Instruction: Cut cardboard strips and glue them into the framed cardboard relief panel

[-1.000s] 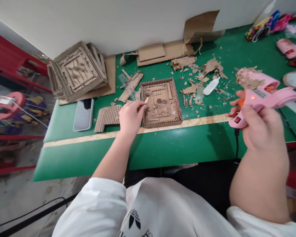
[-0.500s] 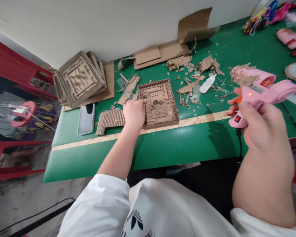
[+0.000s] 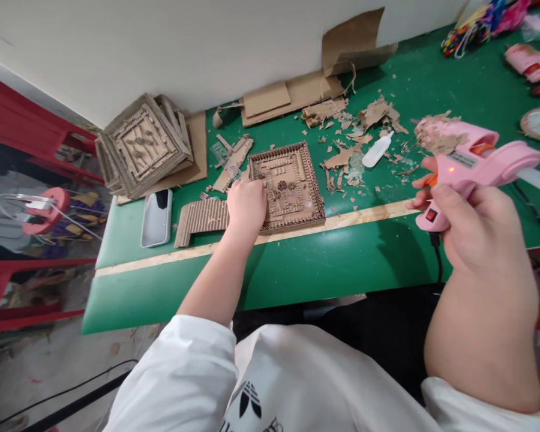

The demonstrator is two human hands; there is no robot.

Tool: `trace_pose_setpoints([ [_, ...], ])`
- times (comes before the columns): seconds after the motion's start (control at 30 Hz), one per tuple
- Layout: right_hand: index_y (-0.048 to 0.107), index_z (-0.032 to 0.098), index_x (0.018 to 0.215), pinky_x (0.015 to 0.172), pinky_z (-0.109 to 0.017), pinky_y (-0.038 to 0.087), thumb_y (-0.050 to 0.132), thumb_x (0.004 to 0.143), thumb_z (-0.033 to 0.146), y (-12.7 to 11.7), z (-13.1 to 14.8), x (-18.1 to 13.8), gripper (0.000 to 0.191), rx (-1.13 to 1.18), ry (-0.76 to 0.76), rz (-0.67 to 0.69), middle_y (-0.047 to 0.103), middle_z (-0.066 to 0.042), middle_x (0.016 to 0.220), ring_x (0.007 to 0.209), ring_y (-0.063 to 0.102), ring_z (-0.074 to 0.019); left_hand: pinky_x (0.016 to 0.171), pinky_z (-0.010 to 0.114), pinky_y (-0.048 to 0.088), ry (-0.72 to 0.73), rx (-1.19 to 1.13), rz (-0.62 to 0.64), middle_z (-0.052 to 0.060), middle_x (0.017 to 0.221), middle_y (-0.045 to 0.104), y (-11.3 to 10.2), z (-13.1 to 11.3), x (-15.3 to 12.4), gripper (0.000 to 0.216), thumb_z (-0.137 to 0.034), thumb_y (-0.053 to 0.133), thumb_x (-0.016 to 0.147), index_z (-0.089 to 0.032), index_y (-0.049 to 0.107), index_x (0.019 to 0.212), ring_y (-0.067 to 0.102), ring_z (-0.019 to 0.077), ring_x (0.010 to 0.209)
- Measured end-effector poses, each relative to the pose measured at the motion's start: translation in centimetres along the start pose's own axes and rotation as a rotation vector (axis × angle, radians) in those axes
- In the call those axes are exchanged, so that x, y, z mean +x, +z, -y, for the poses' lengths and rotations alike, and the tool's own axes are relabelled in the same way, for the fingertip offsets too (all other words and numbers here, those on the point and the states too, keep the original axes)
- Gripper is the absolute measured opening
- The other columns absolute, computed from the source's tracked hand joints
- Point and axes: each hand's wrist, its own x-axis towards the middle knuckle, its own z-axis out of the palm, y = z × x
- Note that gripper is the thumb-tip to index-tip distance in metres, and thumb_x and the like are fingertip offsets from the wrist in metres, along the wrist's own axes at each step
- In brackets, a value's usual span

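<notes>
My right hand (image 3: 472,222) is wrapped round the handle of a pink hot glue gun (image 3: 472,168), held above the table. Its small light glows orange, and torn cardboard bits stick to its nozzle end. A white glue stick (image 3: 537,181) juts from the back. My left hand (image 3: 246,204) has its fingers curled over the left rim of a square cardboard tray (image 3: 315,186); the fingertips are partly hidden. Inside the tray are corrugated strips and small rolled pieces. A ridged corrugated cardboard piece (image 3: 204,217) lies just left of that hand.
A phone (image 3: 156,217) lies near a stack of cardboard trays (image 3: 148,144) at left. Cardboard scraps (image 3: 339,157) and a white squeeze bottle (image 3: 378,149) lie right of the tray. Flat cardboard sheets (image 3: 297,96) rest against the wall. A power cord (image 3: 437,258) hangs from the glue gun.
The view has shifted very slightly. My left hand stays on the tray's left rim, and the glue gun in my right hand is held almost unmoved.
</notes>
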Motion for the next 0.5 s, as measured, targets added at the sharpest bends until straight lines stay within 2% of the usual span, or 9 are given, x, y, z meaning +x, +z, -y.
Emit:
trace_pose_setpoints([
  [0.13, 0.062, 0.014, 0.115, 0.062, -0.017, 0.049, 0.063, 0.076, 0.039, -0.07, -0.09, 0.02, 0.046, -0.014, -0.005, 0.006, 0.062, -0.006, 0.094, 0.070, 0.058, -0.0053, 0.079, 0.044, 0.046, 0.011, -0.014, -0.011, 0.017, 0.086, 0.066, 0.21, 0.02, 0.16, 0.029, -0.016, 0.042, 0.084, -0.013, 0.070, 0.087, 0.059, 0.0307, 0.090],
  [0.5, 0.065, 0.016, 0.108, 0.063, -0.020, 0.049, 0.064, 0.076, 0.038, -0.14, -0.13, 0.00, 0.039, -0.030, -0.012, -0.010, 0.063, -0.006, 0.094, 0.072, 0.058, -0.0063, 0.077, 0.042, 0.048, 0.024, 0.034, 0.028, 0.017, 0.083, 0.066, 0.56, -0.14, 0.59, 0.028, -0.015, 0.042, 0.083, -0.011, 0.070, 0.082, 0.059, 0.0298, 0.088],
])
